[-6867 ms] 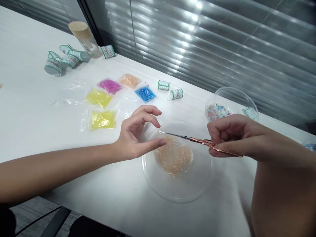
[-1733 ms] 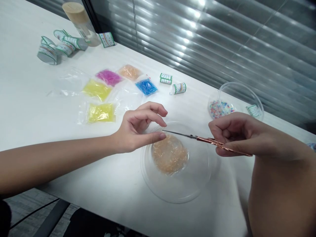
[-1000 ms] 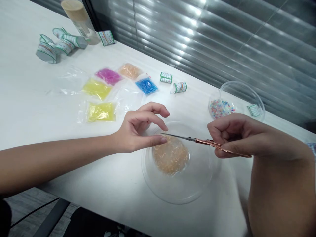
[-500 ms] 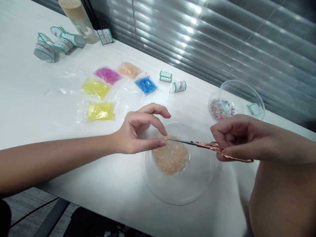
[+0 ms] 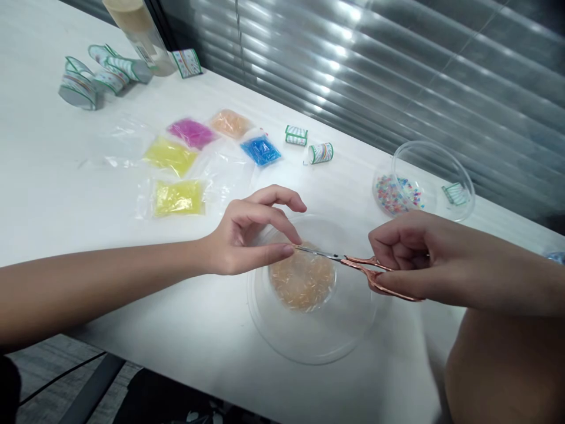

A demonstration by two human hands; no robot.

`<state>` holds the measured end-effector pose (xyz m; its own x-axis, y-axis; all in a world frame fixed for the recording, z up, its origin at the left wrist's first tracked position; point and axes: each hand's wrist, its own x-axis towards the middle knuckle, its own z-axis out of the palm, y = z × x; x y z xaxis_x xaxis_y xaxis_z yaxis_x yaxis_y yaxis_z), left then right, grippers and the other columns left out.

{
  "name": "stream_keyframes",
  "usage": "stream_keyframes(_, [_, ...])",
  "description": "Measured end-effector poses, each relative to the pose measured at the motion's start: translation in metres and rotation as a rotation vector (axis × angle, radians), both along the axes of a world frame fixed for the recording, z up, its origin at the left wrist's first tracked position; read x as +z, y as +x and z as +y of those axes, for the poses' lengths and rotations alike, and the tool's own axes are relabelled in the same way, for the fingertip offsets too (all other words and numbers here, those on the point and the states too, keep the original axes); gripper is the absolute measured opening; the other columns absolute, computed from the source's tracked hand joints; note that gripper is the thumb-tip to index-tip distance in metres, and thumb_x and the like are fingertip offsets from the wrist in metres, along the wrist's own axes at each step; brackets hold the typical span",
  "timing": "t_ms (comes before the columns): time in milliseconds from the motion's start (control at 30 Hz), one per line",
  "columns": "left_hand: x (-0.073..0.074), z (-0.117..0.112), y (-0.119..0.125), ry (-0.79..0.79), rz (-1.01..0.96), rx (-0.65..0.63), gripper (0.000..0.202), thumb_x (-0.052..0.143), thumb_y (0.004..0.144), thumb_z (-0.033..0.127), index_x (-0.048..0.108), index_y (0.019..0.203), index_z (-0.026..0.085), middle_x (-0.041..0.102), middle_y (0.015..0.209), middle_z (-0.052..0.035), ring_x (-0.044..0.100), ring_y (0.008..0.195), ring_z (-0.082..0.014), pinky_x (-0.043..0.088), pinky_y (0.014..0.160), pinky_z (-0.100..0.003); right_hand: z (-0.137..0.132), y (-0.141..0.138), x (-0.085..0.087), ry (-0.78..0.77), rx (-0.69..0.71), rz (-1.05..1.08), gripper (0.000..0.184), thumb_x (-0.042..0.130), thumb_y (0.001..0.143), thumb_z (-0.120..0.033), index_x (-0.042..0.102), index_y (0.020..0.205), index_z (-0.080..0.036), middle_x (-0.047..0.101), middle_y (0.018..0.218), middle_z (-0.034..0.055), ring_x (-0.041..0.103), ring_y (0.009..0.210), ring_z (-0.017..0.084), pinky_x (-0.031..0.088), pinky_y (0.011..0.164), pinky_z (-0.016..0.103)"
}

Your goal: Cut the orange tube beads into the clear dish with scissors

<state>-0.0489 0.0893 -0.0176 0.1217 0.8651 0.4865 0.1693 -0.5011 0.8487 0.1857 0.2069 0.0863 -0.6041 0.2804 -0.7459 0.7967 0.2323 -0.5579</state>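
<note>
Small scissors (image 5: 353,262) held over a clear bowl (image 5: 265,318) near the front edge of the table (image 5: 53,176).
The right hand (image 5: 410,259) is closed on the copper loops, and the thin blades point left. The left hand (image 5: 247,235) pinches thumb and finger together right at the blade tips; what it pinches is too small to see. In the bowl below lie orange beads (image 5: 302,280). The scissors look light, hard and sharp at the tip, so the loops seem the safe place to hold.
</note>
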Motion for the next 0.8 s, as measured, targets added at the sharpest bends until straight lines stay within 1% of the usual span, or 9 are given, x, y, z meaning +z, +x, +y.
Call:
stream_keyframes(167, [0.001, 0.0, 0.002, -0.026, 0.016, 0.022, 0.01, 0.072, 0.076, 0.014, 0.072, 0.086, 0.019, 0.063, 0.106, -0.0112, 0.063, 0.1, -0.0202, 0.057, 0.089, -0.037, -0.006, 0.001, 0.002, 0.072, 0.03, -0.02, 0.042, 0.065, 0.077, -0.05, 0.041, 0.059, -0.021, 0.044, 0.052, -0.0046, 0.038, 0.049, 0.01, 0.027, 0.042, 0.024])
stream_keyframes(267, [0.002, -0.001, 0.003, -0.034, 0.011, 0.048, 0.007, 0.069, 0.08, 0.013, 0.071, 0.084, 0.018, 0.064, 0.103, -0.0104, 0.064, 0.097, -0.0186, 0.058, 0.086, -0.036, -0.012, 0.006, 0.002, 0.186, 0.083, -0.039, 0.039, 0.062, 0.079, -0.047, 0.042, 0.058, -0.021, 0.047, 0.052, -0.0043, 0.039, 0.049, 0.01, 0.03, 0.042, 0.026])
stream_keyframes(400, [0.001, -0.001, 0.005, 0.0, 0.006, 0.082, 0.007, 0.067, 0.081, 0.012, 0.07, 0.081, 0.019, 0.064, 0.102, -0.0085, 0.065, 0.092, -0.0174, 0.059, 0.083, -0.035, -0.021, 0.015, 0.003, 0.5, 0.195, 0.024, 0.032, 0.063, 0.076, -0.04, 0.044, 0.057, -0.023, 0.047, 0.051, -0.0047, 0.041, 0.049, 0.011, 0.032, 0.044, 0.027])
stream_keyframes(467, [0.0, -0.001, 0.007, 0.032, -0.007, 0.105, 0.007, 0.069, 0.08, 0.012, 0.07, 0.079, 0.018, 0.063, 0.1, -0.0079, 0.065, 0.088, -0.0169, 0.06, 0.081, -0.035, -0.025, 0.017, 0.004, 0.677, 0.211, 0.059, 0.03, 0.063, 0.073, -0.038, 0.043, 0.057, -0.023, 0.044, 0.049, -0.0055, 0.037, 0.047, 0.011, 0.029, 0.042, 0.027])
stream_keyframes(533, [-0.001, -0.002, 0.009, 0.06, -0.007, 0.134, 0.005, 0.069, 0.081, 0.012, 0.069, 0.078, 0.017, 0.062, 0.099, -0.0078, 0.065, 0.085, -0.0161, 0.06, 0.079, -0.035, -0.031, 0.017, 0.005, 0.795, 0.21, 0.058, 0.03, 0.063, 0.071, -0.038, 0.041, 0.056, -0.023, 0.041, 0.047, -0.0061, 0.034, 0.043, 0.01, 0.026, 0.04, 0.028])
stream_keyframes(600, [-0.002, -0.004, 0.01, 0.081, 0.016, 0.167, 0.007, 0.066, 0.084, 0.016, 0.067, 0.078, 0.016, 0.061, 0.1, -0.0084, 0.065, 0.085, -0.0156, 0.059, 0.078, -0.034, -0.037, 0.015, 0.006, 0.83, 0.213, 0.017, 0.03, 0.062, 0.071, -0.039, 0.042, 0.054, -0.023, 0.042, 0.044, -0.0062, 0.034, 0.041, 0.011, 0.027, 0.04, 0.028])
stream_keyframes(667, [-0.004, -0.006, 0.01, 0.101, 0.054, 0.195, 0.014, 0.062, 0.089, 0.023, 0.065, 0.077, 0.017, 0.06, 0.105, -0.0097, 0.063, 0.09, -0.0167, 0.057, 0.08, -0.036, -0.043, 0.011, 0.006, 0.813, 0.198, -0.023, 0.03, 0.062, 0.071, -0.038, 0.042, 0.053, -0.023, 0.043, 0.043, -0.006, 0.037, 0.042, 0.012, 0.028, 0.041, 0.029])
stream_keyframes(733, [-0.007, -0.008, 0.01, 0.122, 0.078, 0.202, 0.023, 0.062, 0.089, 0.037, 0.062, 0.077, 0.017, 0.058, 0.11, -0.0107, 0.062, 0.095, -0.0182, 0.056, 0.084, -0.038, -0.047, 0.007, 0.005, 0.771, 0.169, -0.032, 0.029, 0.061, 0.07, -0.035, 0.043, 0.051, -0.023, 0.044, 0.042, -0.006, 0.037, 0.041, 0.011, 0.027, 0.04, 0.028])
stream_keyframes(800, [-0.012, -0.008, 0.009, 0.143, 0.075, 0.189, 0.039, 0.067, 0.082, 0.055, 0.06, 0.078, 0.017, 0.056, 0.114, -0.0109, 0.061, 0.096, -0.0192, 0.055, 0.086, -0.039, -0.048, 0.001, 0.005, 0.744, 0.137, -0.021, 0.028, 0.061, 0.069, -0.033, 0.043, 0.05, -0.023, 0.044, 0.041, -0.0061, 0.037, 0.04, 0.011, 0.025, 0.037, 0.028])
